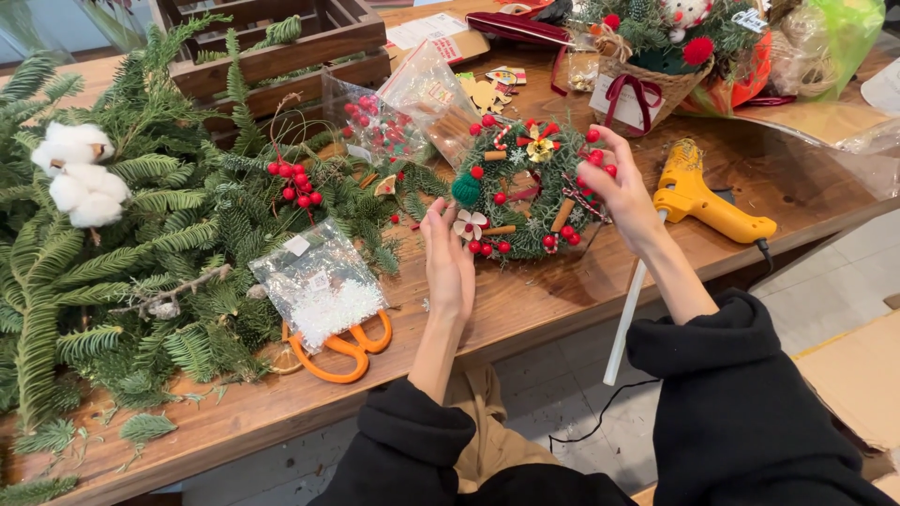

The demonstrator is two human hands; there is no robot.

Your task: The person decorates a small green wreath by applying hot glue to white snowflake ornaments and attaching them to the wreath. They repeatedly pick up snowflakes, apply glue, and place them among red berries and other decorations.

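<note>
A: Green fir ring w/ red berries, that's the small wreath [527, 187], lying flat on the wooden table [525, 305], near the front edge, between both hands.

B: Hands?

A: Left hand [448, 262] is at the wreath's lower-left rim, fingers straight and together, palm turned inward, fingertips by a little white flower on the ring. Holding nothing, as far as I can see. Right hand [614, 187] is on the right rim, fingers curled round that side. Looks like it pinches a red berry or the striped twine there, but can't tell which; too small.

B: What's around it?

A: Yellow glue gun [703, 199] just right of the right hand, on the table, a white stick below it poking past the edge. Left: clear bag of white flakes [319, 286] lying over orange scissors [342, 349]. Fir branches [141, 244] piled far left w/ cotton bolls [80, 173]. Behind the wreath, bags of red berries [380, 122] and a wooden crate [281, 42]. Back right, a basket [647, 89] w/ a dark red ribbon.
</note>
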